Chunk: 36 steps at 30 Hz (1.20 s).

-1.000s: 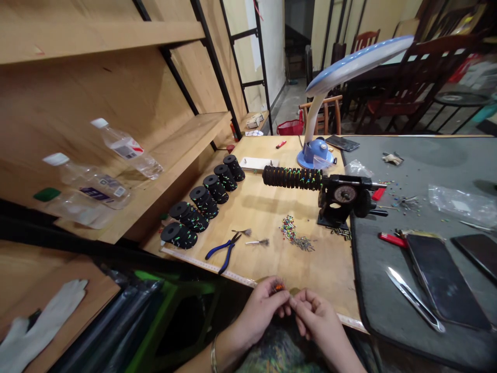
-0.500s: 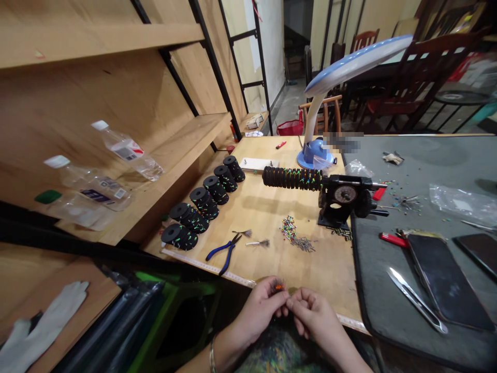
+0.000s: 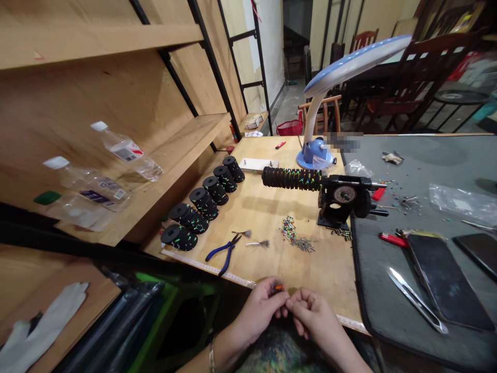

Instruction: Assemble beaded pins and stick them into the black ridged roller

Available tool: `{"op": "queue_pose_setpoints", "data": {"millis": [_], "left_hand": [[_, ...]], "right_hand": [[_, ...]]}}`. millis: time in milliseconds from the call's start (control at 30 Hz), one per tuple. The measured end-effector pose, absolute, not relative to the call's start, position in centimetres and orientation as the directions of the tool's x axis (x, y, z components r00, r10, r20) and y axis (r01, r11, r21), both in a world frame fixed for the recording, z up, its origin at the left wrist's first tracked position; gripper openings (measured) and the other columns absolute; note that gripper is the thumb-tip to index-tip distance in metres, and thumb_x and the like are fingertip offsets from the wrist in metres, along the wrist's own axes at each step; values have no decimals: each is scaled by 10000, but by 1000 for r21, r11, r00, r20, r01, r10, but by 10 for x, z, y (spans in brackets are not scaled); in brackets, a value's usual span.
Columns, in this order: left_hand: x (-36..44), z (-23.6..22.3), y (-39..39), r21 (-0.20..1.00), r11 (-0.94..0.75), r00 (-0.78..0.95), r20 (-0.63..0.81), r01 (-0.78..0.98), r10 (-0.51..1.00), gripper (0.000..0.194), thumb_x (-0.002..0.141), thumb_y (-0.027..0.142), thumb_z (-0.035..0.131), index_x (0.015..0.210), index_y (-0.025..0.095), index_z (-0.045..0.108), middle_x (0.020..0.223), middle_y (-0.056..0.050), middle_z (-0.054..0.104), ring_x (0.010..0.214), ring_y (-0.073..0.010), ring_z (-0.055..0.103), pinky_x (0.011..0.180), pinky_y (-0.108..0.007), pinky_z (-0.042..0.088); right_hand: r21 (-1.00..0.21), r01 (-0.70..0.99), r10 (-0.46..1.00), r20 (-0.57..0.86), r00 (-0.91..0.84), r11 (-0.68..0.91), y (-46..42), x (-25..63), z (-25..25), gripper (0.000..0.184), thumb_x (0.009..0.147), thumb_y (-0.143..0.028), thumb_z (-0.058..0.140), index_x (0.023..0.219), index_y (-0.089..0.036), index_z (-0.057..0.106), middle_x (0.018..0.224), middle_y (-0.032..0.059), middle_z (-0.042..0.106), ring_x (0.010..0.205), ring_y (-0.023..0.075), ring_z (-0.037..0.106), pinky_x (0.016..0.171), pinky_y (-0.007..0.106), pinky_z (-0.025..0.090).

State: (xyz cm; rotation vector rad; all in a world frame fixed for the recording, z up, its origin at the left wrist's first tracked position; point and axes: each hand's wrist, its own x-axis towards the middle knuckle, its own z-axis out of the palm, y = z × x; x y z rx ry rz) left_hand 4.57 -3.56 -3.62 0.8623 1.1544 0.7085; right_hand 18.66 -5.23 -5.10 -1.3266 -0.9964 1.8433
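At the table's front edge, my left hand (image 3: 266,303) is closed around a small orange piece with dark, wiry strands (image 3: 279,287), only partly visible between the fingers. My right hand (image 3: 310,313) pinches right beside it, fingertips meeting those of the left. Whatever lies between the right fingers is too small to make out. Blue-handled pliers (image 3: 227,254) lie open to the left, near two small bundles of thin strands (image 3: 258,243). Beyond my hands is a pile of coloured beads (image 3: 288,228) beside small metal pieces (image 3: 305,244).
Black spools (image 3: 199,199) with coloured bits line the left edge. A black hand-cranked device (image 3: 341,199) carries a row of black discs (image 3: 292,178). Behind it stands a blue-white lamp (image 3: 316,154). Tweezers (image 3: 417,300) and a phone (image 3: 446,280) rest on the grey mat (image 3: 376,290).
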Motion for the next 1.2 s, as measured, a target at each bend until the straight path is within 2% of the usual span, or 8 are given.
{"op": "queue_pose_setpoints", "data": {"millis": [333,633,733,1033,1200], "left_hand": [[44,-31,-35,899,437,275,-430,41,860,234,763,359,658,739,173,518,517,64,496,452,-79,445,467,-200,326],[46,-28,-38,938,331,271,-346,102,898,213,792,331,636,742,172,504,601,48,488,521,-98,494,532,-218,388],[46,-31,-41,940,315,274,-339,129,900,193,807,314,617,747,172,501,623,42,488,531,-104,503,533,-223,393],[46,-31,-41,945,298,288,-325,135,901,118,798,238,580,756,175,490,590,54,482,538,-106,490,559,-228,385],[47,-28,-40,937,337,303,-349,95,887,129,810,286,551,779,175,493,550,57,489,498,-101,465,522,-224,363]], "right_hand": [[-852,-91,839,-479,-258,-515,-51,189,-52,457,689,-626,656,620,-190,535,327,-98,466,269,39,283,330,177,188],[-860,-84,855,-481,-195,-503,-50,190,-52,481,659,-661,642,702,-199,514,351,-97,493,286,51,328,345,175,254],[-864,-99,864,-473,-174,-493,-51,190,-51,475,670,-654,640,748,-203,515,348,-106,481,286,55,314,342,176,239],[-870,-182,889,-448,-98,-459,-50,194,-48,503,676,-697,630,722,-216,487,339,-101,475,291,57,294,351,177,199],[-880,-215,905,-422,-57,-423,-51,195,-45,529,665,-721,637,710,-219,477,326,-122,412,307,52,247,367,181,167]]}}
